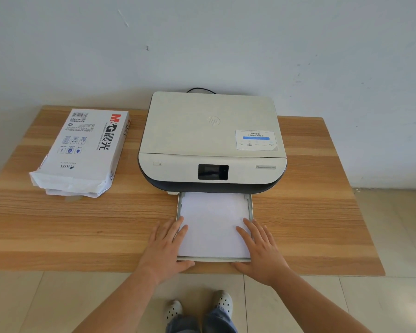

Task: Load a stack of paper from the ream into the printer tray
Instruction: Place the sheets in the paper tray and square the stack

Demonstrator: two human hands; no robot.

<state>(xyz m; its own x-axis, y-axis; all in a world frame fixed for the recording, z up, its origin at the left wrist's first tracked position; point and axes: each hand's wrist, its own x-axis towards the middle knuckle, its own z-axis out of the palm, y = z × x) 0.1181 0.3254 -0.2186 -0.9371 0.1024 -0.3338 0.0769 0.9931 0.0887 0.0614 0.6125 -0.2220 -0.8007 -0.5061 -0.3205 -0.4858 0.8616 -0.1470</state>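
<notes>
Table (58,224): wood-grain top against a pale wall, tiled floor below. Printer (211,140) sits centre-back on it, lid closed, dark screen facing the camera, black cable behind. Ream (82,150) lies flat at the left of the table, well apart from the printer, wrapper torn open at the near end with sheet edges showing. Tray (251,207) is pulled out from the printer's front toward the table edge. Paper stack (214,224) lies flat inside the tray, between its side walls, its near edge just short of the tray's front lip. Left hand (165,248) rests on the left side of the tray, fingers straight and spread, fingertips on the stack, thumb at the front lip. Right hand (259,251) mirrors it on the right side, fingers straight, flat on the stack's corner. Neither hand grips anything.
</notes>
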